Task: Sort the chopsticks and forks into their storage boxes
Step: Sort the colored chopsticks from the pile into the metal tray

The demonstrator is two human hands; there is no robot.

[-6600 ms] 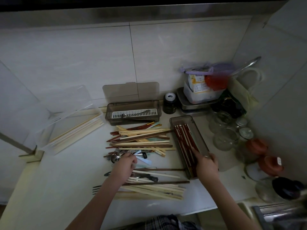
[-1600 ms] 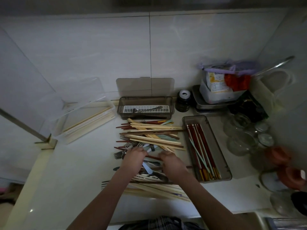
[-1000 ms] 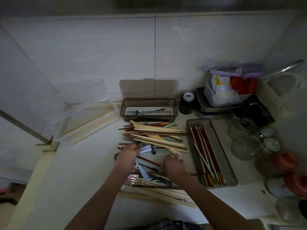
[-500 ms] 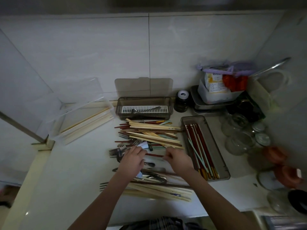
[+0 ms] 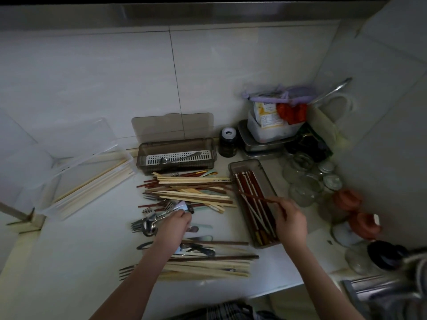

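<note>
A mixed pile of wooden and red chopsticks [image 5: 191,188] lies in the middle of the white counter, with forks [image 5: 141,224] at its left. My right hand [image 5: 291,224] pinches a dark red chopstick [image 5: 258,197] above the long grey tray [image 5: 265,174], which holds several red chopsticks. My left hand [image 5: 173,225] rests on the cutlery in the pile, fingers curled over pieces there; what it grips is hidden. A second bundle of pale chopsticks [image 5: 208,265] lies near the front edge. A brown box with a white grid insert [image 5: 176,155] stands behind the pile.
A clear box [image 5: 76,181] with pale chopsticks sits at the left. Glass jars [image 5: 305,179], metal containers [image 5: 261,144], a dark bottle [image 5: 227,143] and orange lids [image 5: 355,211] crowd the right corner. Tiled walls close the back and right.
My right hand has lifted a dark red chopstick out of the pile and carried it right, over the grey tray. My left hand stays on the cutlery.
</note>
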